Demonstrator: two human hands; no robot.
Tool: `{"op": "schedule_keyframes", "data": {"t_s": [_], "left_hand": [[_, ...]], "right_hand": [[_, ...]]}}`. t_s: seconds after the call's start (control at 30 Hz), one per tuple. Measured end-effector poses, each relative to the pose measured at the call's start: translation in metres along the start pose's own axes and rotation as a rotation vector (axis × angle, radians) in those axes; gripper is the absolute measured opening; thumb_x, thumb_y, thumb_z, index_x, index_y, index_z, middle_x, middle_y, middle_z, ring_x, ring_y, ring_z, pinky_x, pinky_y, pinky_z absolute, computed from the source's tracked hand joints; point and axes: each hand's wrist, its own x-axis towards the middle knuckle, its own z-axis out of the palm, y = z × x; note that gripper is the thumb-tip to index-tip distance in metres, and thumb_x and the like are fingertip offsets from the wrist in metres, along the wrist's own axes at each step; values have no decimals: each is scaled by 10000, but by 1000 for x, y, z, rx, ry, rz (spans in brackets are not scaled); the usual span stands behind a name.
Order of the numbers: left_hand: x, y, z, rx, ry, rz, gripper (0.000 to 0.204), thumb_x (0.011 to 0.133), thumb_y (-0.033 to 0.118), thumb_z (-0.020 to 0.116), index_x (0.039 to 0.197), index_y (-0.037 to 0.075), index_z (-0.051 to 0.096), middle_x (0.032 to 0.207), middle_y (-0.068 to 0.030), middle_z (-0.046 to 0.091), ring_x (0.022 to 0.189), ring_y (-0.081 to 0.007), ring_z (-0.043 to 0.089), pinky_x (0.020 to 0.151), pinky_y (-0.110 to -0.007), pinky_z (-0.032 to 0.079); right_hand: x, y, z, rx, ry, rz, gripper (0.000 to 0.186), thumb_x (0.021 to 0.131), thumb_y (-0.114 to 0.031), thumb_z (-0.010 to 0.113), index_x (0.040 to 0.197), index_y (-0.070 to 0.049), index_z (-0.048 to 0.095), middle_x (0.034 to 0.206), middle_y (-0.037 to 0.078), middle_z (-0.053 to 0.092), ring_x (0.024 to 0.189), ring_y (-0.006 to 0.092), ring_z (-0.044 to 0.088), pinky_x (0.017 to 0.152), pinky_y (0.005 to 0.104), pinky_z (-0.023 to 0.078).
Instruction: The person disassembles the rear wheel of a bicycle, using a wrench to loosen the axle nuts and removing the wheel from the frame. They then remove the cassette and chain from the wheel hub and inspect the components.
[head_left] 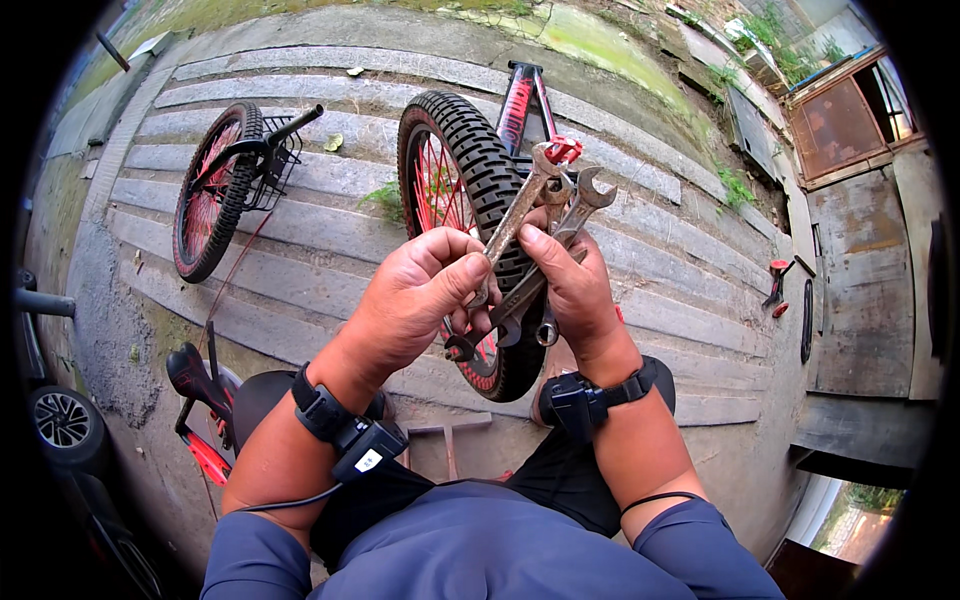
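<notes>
My left hand (415, 290) pinches a worn metal wrench (517, 212) between thumb and fingers, its jaw end pointing up and away. Bunched in my right hand (578, 300) are several other wrenches (590, 197), with open jaws sticking out above the thumb and more ends hanging below the fingers. The two hands are close together, and the wrenches cross in front of a bicycle's fat black tyre (455, 120) with red spokes. Behind the tools, a black and red bicycle frame (515, 105) reaches away from me. The fingertips under the wrenches are partly hidden.
At left, a second wheel (190, 245) lies with a handlebar (290, 127) and a black basket (283, 165). A saddle (192, 372) is by my left leg. Concrete slats (700, 300) cover the ground. A red-and-black part (777, 285) lies right; a car wheel (65, 420) shows lower left.
</notes>
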Motion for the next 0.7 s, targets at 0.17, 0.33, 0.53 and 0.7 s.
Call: {"op": "schedule_keyframes", "data": {"t_s": [0.17, 0.33, 0.53, 0.7], "left_hand": [[0, 1, 0, -24, -2, -1, 227, 1000, 247, 606, 1066, 34, 563, 866, -71, 668, 654, -103, 632, 563, -189, 467], [-1, 1, 0, -58, 8, -23, 218, 1008, 229, 586, 1093, 30, 561, 878, -76, 670, 666, -108, 641, 560, -188, 463], [-1, 5, 0, -70, -54, -67, 348, 991, 173, 580, 1285, -1, 516, 898, -102, 666, 680, -142, 644, 609, -231, 503], [0, 15, 1, 5, -44, -2, 378, 967, 135, 581, 1297, -32, 501, 912, -92, 666, 711, -133, 660, 570, -210, 478]], "right_hand": [[0, 0, 3, -17, 29, -21, 191, 976, -193, 633, 1053, -18, 622, 945, 43, 669, 829, 109, 629, 765, 271, 519], [2, 2, 1, 2, 10, 8, 189, 976, -192, 634, 1064, -25, 620, 954, 35, 666, 843, 105, 623, 775, 272, 514], [2, 3, 2, -10, -18, -10, 189, 977, -198, 635, 1063, -30, 621, 976, 24, 661, 878, 95, 607, 799, 267, 498], [2, 6, 1, -27, -42, -9, 190, 968, -190, 648, 1069, -31, 617, 973, 16, 649, 886, 93, 597, 815, 269, 485]]}}
